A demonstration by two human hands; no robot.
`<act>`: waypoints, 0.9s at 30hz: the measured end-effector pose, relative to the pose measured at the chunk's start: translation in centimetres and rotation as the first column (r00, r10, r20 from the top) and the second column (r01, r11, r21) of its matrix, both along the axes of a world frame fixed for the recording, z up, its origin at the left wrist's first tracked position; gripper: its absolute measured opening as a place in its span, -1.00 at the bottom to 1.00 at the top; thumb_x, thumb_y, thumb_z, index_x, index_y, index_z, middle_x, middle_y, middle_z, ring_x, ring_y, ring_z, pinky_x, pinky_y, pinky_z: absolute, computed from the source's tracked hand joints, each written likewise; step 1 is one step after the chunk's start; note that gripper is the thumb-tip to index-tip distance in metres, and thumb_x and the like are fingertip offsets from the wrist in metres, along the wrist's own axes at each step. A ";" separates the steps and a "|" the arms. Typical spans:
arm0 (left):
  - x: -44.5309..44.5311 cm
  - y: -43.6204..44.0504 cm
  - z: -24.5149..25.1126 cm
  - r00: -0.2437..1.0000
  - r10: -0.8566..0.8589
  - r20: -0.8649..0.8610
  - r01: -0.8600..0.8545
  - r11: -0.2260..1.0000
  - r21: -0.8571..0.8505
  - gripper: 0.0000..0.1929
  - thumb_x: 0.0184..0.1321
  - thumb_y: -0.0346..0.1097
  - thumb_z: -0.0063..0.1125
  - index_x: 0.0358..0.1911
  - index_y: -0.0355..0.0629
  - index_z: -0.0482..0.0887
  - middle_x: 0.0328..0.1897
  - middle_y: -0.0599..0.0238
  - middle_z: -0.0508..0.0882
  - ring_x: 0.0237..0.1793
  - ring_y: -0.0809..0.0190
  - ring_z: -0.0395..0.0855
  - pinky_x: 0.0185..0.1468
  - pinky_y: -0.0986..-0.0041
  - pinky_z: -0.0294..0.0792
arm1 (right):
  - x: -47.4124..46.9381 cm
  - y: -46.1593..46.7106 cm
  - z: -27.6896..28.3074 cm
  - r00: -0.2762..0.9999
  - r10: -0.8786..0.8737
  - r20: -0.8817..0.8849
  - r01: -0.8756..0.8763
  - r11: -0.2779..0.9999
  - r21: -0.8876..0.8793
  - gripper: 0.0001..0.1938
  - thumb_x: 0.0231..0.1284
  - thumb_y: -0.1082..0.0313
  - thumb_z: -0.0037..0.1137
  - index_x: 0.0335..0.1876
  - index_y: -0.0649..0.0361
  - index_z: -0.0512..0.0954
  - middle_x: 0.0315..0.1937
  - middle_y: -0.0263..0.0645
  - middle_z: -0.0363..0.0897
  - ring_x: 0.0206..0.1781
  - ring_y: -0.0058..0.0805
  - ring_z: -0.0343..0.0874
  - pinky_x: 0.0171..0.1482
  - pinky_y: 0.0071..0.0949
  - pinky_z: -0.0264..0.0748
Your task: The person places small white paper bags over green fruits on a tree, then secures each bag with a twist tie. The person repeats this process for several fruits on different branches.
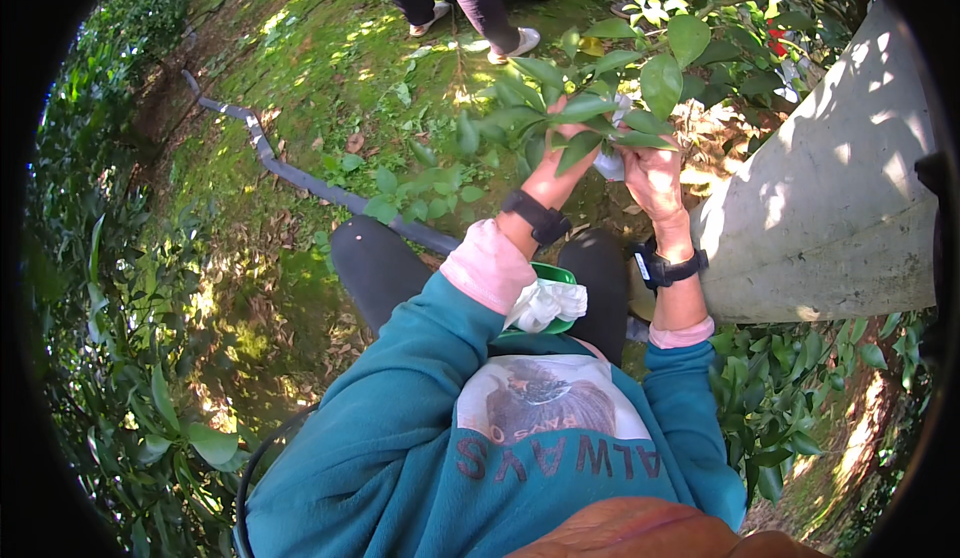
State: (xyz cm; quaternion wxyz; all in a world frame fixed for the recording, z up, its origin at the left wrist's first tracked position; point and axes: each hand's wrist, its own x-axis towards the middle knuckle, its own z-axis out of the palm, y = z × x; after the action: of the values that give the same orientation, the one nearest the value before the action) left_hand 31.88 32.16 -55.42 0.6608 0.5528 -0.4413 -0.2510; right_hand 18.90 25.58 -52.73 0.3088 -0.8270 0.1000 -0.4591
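Both my hands are raised among the leaves of a leafy branch. My left hand is largely covered by green leaves, so its fingers and what they touch are hidden. Close on its right, my right hand has its fingers curled at a white bag-like thing that hangs between the hands; whether the fingers grip it is not clear. Each wrist wears a black strap. Below the hands, a green container at my waist holds crumpled white bags.
A large grey curved surface stands close on the right. A dark hose or pipe crosses the mossy ground at the left. Another person's legs are at the top. Dense foliage lines the left side.
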 end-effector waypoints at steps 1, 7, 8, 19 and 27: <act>0.1 0.3 0.2 0.924 -0.187 -0.333 0.168 0.982 -0.085 -0.65 0.22 -0.32 0.09 0.06 -0.27 0.48 -0.07 0.30 0.59 -0.06 0.35 0.52 0.02 0.53 0.35 | 0.0 -0.1 -0.1 0.999 0.030 0.034 -0.030 0.999 0.011 -0.86 0.06 0.65 0.15 -0.26 0.31 0.64 -0.37 -0.17 0.63 -0.36 -0.31 0.61 -0.26 -0.43 0.53; 0.8 -2.1 0.3 0.827 -0.344 -0.444 0.374 0.927 -0.021 -0.65 0.25 -0.28 0.14 0.04 -0.30 0.56 -0.15 0.29 0.66 -0.11 0.30 0.62 0.03 0.51 0.45 | -0.3 -0.3 -0.1 0.995 -0.009 -0.096 0.016 0.997 0.073 -0.88 0.07 0.63 0.15 -0.28 0.32 0.64 -0.36 -0.17 0.64 -0.35 -0.35 0.62 -0.25 -0.47 0.52; 0.9 -2.5 -0.1 0.770 -0.386 -0.508 0.405 0.911 -0.078 -0.67 0.25 -0.28 0.14 0.02 -0.29 0.58 -0.15 0.30 0.66 -0.14 0.30 0.62 -0.02 0.52 0.46 | -0.5 -0.3 0.2 0.998 -0.019 -0.065 0.021 0.999 0.037 -0.89 -0.01 0.59 0.15 -0.34 0.29 0.63 -0.40 -0.14 0.64 -0.39 -0.23 0.63 -0.29 -0.40 0.52; 1.3 -3.5 -1.7 0.923 -0.239 -0.301 0.239 0.970 -0.038 -0.74 0.10 -0.41 0.25 -0.11 -0.25 0.63 -0.04 0.24 0.63 -0.13 0.33 0.61 -0.04 0.47 0.47 | -1.1 -1.0 2.9 0.823 -0.251 -0.510 0.249 0.966 -0.073 -0.79 -0.01 0.20 0.24 -0.40 0.19 0.65 -0.51 -0.10 0.61 -0.43 -0.10 0.61 -0.37 -0.30 0.48; 1.7 -1.1 -1.3 0.873 -0.269 -0.406 0.298 0.955 0.007 -0.69 0.32 -0.16 0.06 -0.05 -0.24 0.62 -0.10 0.36 0.63 -0.13 0.42 0.52 -0.05 0.49 0.39 | 0.9 -1.4 2.7 0.897 -0.410 -0.165 0.374 0.904 -0.207 -0.85 -0.06 0.37 0.20 -0.32 0.15 0.58 -0.43 -0.13 0.58 -0.43 -0.07 0.58 -0.38 -0.25 0.48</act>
State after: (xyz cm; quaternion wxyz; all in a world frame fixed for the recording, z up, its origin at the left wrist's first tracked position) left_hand 33.59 31.02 -56.73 0.6736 0.4414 -0.3641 -0.4678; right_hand 19.79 24.20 -50.03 0.1260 -0.8557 0.2566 -0.4313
